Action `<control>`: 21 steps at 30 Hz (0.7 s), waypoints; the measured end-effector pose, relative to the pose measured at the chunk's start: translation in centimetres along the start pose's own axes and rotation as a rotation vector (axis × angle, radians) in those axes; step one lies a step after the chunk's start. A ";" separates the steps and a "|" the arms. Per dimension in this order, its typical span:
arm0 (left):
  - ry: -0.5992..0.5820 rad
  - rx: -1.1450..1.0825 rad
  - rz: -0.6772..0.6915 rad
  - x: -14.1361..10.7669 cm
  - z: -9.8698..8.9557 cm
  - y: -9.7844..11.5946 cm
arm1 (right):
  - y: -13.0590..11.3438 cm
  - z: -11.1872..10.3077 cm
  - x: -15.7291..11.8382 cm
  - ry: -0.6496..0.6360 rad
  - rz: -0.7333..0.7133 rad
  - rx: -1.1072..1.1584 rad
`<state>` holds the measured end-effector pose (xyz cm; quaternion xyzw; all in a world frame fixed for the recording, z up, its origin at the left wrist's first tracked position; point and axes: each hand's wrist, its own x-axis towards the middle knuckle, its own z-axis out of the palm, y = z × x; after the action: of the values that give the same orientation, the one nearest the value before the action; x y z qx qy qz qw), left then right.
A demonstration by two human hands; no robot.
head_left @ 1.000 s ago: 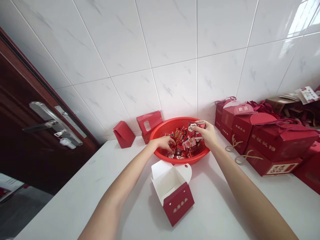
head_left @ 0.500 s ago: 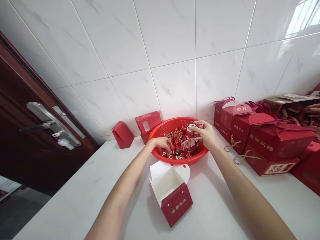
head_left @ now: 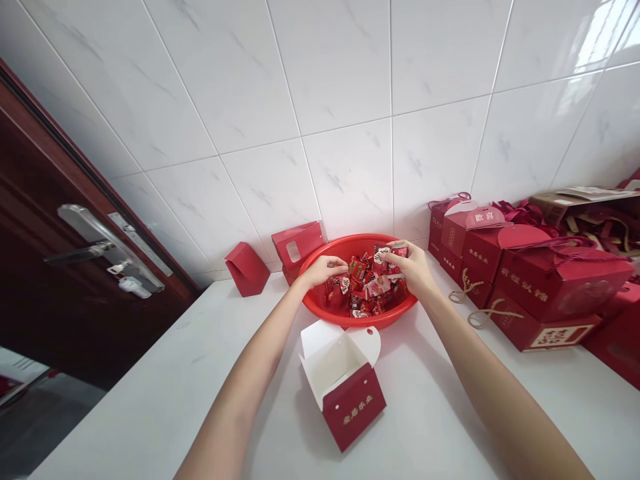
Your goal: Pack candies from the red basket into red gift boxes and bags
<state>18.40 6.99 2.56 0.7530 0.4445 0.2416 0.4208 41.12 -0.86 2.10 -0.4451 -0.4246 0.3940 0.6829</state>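
A red plastic basket [head_left: 365, 323] holds many small wrapped candies [head_left: 376, 287], mostly red. Over its left side is my left hand [head_left: 325, 270], thumb and fingertips pinched together; whatever lies between them is too small to make out. My right hand [head_left: 407, 262] is at the basket's right side, its fingers closed on red and white candy packets [head_left: 383, 255]. In front of the basket stands an open box [head_left: 353, 407], dark red outside and white inside, its flaps spread; its visible inside is bare.
Dark red gift boxes [head_left: 565, 280] with cords are stacked at the right, beside a carton of ribbons [head_left: 595, 217]. A small red box [head_left: 247, 269] and another red box [head_left: 300, 245] stand by the tiled wall. A door handle [head_left: 110, 247] is at the left.
My left hand has risen from the candies towards the basket's back left, and its fingers have drawn together. My right hand has hardly moved and keeps its packets.
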 end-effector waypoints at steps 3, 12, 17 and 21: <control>0.018 0.041 -0.016 0.0 0.1 0.0 | -0.1 0.0 0.0 -0.006 0.013 0.013; -0.215 0.307 -0.103 -0.1 0.2 -0.1 | -0.5 0.1 -0.3 -0.006 0.022 0.020; -0.376 0.469 -0.176 -0.7 0.3 0.6 | -0.5 0.1 -0.3 -0.011 0.019 0.002; -0.393 0.581 -0.226 -0.8 0.4 0.8 | -0.5 0.1 -0.2 -0.025 0.008 -0.015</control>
<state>18.64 5.98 3.03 0.8192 0.4856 -0.0920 0.2910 41.06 -1.22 2.56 -0.4472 -0.4342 0.3990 0.6725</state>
